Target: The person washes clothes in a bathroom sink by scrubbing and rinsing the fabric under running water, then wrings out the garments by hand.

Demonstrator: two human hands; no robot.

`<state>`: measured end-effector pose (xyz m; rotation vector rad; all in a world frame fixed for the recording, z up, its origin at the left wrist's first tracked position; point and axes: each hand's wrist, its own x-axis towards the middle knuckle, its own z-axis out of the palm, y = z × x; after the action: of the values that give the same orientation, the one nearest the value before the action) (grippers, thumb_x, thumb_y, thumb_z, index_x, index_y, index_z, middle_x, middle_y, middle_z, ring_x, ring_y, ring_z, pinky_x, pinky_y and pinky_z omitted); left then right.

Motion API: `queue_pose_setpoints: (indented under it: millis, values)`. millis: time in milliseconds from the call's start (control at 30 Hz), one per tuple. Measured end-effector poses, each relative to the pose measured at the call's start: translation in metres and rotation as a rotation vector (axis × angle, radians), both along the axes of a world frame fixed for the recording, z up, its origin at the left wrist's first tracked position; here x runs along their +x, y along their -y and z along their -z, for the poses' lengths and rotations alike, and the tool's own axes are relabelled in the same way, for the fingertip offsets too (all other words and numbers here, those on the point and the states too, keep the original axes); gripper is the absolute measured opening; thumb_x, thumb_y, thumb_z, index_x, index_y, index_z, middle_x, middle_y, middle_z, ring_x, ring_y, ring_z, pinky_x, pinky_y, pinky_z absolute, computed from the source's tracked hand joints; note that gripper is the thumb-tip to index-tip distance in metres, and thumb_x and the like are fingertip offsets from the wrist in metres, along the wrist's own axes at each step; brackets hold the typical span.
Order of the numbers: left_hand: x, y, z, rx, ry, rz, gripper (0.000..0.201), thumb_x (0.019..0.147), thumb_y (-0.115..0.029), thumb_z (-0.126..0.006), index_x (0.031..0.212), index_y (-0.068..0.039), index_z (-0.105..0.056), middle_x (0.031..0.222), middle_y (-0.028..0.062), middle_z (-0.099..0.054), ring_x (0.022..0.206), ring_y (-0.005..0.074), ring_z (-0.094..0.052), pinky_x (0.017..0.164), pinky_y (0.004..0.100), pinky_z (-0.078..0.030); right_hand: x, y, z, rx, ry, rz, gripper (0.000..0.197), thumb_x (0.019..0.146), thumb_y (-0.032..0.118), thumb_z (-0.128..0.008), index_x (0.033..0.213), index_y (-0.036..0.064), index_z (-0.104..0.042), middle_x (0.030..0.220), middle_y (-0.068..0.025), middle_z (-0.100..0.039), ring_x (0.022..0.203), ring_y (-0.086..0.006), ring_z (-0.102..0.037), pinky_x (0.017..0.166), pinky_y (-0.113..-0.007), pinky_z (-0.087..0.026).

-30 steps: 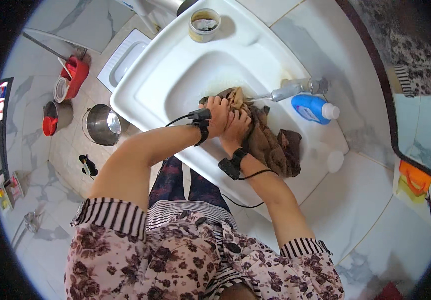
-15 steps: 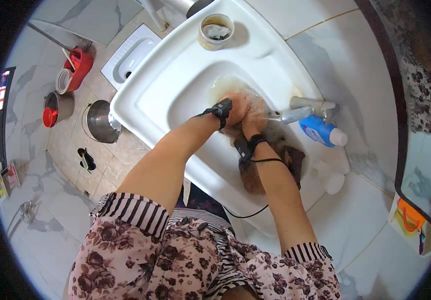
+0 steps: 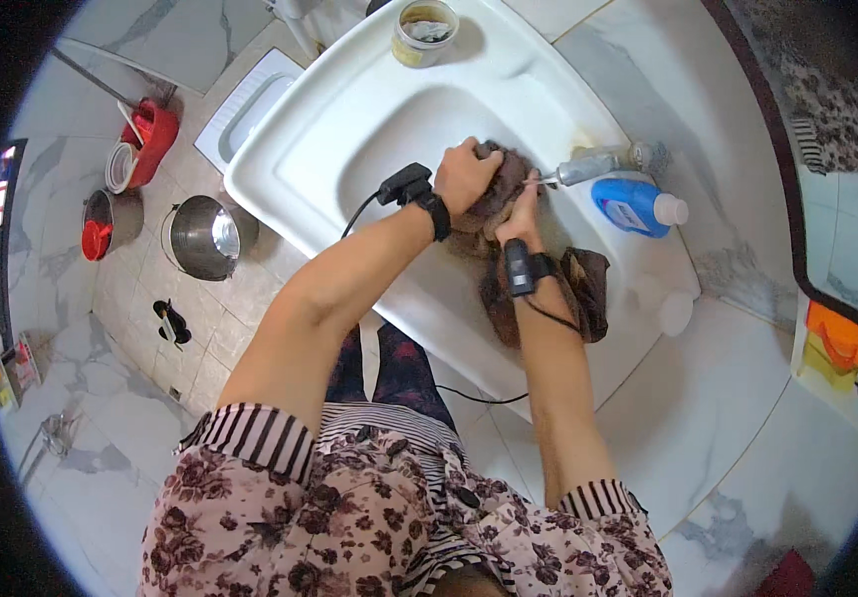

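Observation:
A wet brown cloth is bunched up between my hands, over the basin of a white sink. My left hand is closed on its left side, with the fingers curled over the top. Along the right side, my right hand grips it, thumb pointing up toward the tap. A thin stream runs from the metal tap onto the cloth beside my right thumb. More brown cloth lies in the near right of the sink, partly hidden under my right forearm; whether it is the same piece I cannot tell.
A blue bottle with a white cap lies beside the tap. On the sink's far ledge stands an open tub. Left on the floor are a metal bucket, black slippers and a red basin. A dark cable hangs from my right wrist.
Both hands have come up out of the frothy water with the bunched brown cloth, now under the tap's stream. The foam around them is mostly gone from sight.

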<state>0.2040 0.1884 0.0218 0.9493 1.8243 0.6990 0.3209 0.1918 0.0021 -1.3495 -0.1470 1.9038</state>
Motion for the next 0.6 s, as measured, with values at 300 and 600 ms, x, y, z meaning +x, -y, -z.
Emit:
queue_pose_setpoints:
  millis: [300, 600]
  values:
    - [0.002, 0.032, -0.024, 0.402, -0.061, 0.449, 0.033, 0.088, -0.039, -0.052, 0.11, -0.018, -0.064, 0.103, 0.0149, -0.055, 0.099, 0.0361, -0.051, 0.085, 0.0474, -0.042, 0.058, 0.025, -0.002, 0.056, 0.413, -0.085, 0.042, 0.098, 0.035, -0.033, 0.126, 0.0079, -0.048, 0.124, -0.0137, -0.052, 0.117, -0.0236, -0.049, 0.095, -0.042, -0.042]
    - [0.004, 0.067, 0.022, 0.247, -0.667, 0.359, 0.034, 0.09, -0.038, -0.046, 0.115, -0.017, -0.056, 0.126, 0.0122, -0.047, 0.11, 0.0404, -0.043, 0.086, 0.0577, -0.037, -0.017, 0.078, 0.005, 0.562, 1.62, -0.58, 0.035, 0.095, 0.036, -0.036, 0.112, 0.0148, -0.058, 0.108, -0.0126, -0.053, 0.105, -0.0339, -0.045, 0.09, -0.052, -0.032]
